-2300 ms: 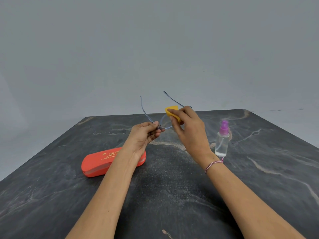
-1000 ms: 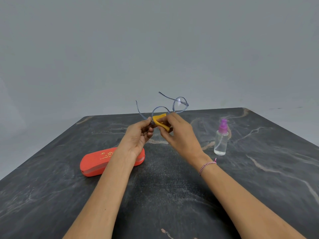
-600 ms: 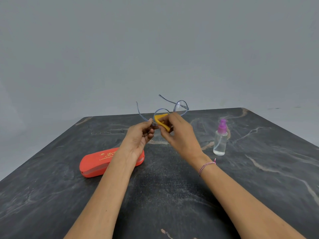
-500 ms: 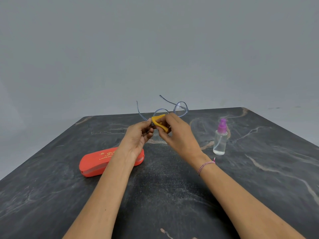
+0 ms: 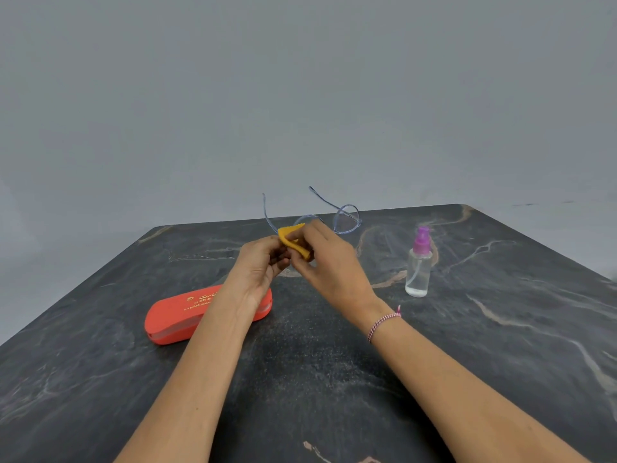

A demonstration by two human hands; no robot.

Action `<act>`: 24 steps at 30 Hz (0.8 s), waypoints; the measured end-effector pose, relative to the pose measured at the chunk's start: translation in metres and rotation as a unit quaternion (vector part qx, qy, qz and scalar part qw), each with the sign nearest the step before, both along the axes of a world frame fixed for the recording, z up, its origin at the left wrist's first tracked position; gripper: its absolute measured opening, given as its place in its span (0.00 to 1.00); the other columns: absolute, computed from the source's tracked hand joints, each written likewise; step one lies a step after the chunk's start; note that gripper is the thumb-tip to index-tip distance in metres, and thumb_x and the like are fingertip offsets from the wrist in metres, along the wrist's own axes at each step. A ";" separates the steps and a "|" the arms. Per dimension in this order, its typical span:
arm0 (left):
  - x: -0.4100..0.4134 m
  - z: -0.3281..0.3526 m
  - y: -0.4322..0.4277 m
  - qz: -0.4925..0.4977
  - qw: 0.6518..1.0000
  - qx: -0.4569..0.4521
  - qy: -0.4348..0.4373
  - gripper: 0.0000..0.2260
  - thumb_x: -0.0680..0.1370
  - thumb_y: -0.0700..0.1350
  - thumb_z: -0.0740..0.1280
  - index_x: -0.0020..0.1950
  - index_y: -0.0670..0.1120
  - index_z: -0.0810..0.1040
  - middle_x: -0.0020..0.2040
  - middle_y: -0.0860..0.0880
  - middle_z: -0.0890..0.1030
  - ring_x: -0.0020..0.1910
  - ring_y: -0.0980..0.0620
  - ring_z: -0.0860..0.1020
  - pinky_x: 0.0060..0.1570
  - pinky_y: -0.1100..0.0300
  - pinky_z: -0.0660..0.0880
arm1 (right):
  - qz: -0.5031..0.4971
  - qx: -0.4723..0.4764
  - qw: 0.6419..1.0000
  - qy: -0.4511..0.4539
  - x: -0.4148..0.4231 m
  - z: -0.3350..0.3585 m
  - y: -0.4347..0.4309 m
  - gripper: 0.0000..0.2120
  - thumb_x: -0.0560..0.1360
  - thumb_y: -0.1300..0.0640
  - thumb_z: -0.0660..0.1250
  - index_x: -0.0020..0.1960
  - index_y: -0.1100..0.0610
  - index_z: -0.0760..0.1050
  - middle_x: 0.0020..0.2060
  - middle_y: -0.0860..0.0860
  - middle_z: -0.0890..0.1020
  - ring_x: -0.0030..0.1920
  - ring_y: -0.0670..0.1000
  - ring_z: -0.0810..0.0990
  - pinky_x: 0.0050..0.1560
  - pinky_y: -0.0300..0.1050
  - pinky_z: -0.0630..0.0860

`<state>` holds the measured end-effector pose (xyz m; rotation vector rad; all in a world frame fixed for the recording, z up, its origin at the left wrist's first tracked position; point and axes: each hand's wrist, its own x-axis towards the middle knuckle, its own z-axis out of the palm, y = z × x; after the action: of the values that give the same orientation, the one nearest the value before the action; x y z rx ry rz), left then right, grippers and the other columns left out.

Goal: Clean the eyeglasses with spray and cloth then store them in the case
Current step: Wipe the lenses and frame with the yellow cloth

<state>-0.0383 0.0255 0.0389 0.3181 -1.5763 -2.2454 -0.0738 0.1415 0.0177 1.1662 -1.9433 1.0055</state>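
Note:
Thin blue-framed eyeglasses (image 5: 347, 218) are held in the air above the middle of the table, temples open and pointing away from me. My left hand (image 5: 258, 267) pinches the frame at its left end. My right hand (image 5: 329, 262) pinches a folded yellow cloth (image 5: 291, 238) over the left lens, which the cloth and fingers mostly hide. The right lens sticks out free past my right hand. A closed red glasses case (image 5: 177, 315) lies on the table under my left wrist. A clear spray bottle (image 5: 419, 265) with a purple top stands to the right.
The dark marbled table (image 5: 334, 379) reaches the frame's lower edge, and its far edge runs just behind the glasses. A plain grey wall stands beyond. A woven bracelet (image 5: 382, 322) is on my right wrist.
My right hand with the cloth shifted from the right lens to the left one, uncovering the right lens. Since then it has rubbed there with small moves, and both hands sank slightly.

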 end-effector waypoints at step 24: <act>0.000 0.003 -0.006 -0.003 0.999 0.052 0.013 0.08 0.78 0.37 0.63 0.38 0.38 0.74 0.25 0.46 0.81 0.21 0.60 0.74 0.23 0.71 0.73 | -0.032 0.005 0.999 -0.030 -0.007 0.002 0.008 0.07 0.75 0.61 0.65 0.53 0.60 0.72 0.45 0.52 0.77 0.40 0.50 0.76 0.40 0.48 0.76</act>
<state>-0.0387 0.0193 0.0421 0.3124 -1.4534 -2.3305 -0.0805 0.1493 0.0195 1.0839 -2.0228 1.0084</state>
